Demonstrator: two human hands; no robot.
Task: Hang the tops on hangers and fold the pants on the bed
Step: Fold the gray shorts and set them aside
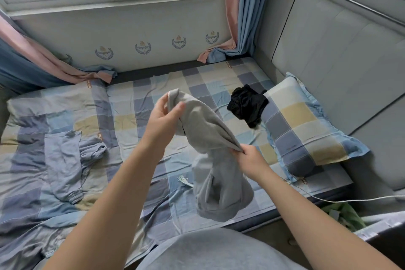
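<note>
A grey garment (210,138) hangs in the air above the checked bed (153,94). My left hand (164,116) pinches its upper edge between thumb and fingers. Lower and to the right, my right hand (247,158) grips a bunched fold of the same cloth, and the rest droops below it. Blue-grey pants (63,160) lie flat on the left side of the bed. A crumpled black garment (247,105) sits at the edge of the pillow. No hanger is in view.
A checked pillow (306,129) lies at the right against the padded grey headboard (328,50). Curtains (241,17) hang at the window and pool on the bed's far edge. A white cable (350,199) runs along the bed's right side.
</note>
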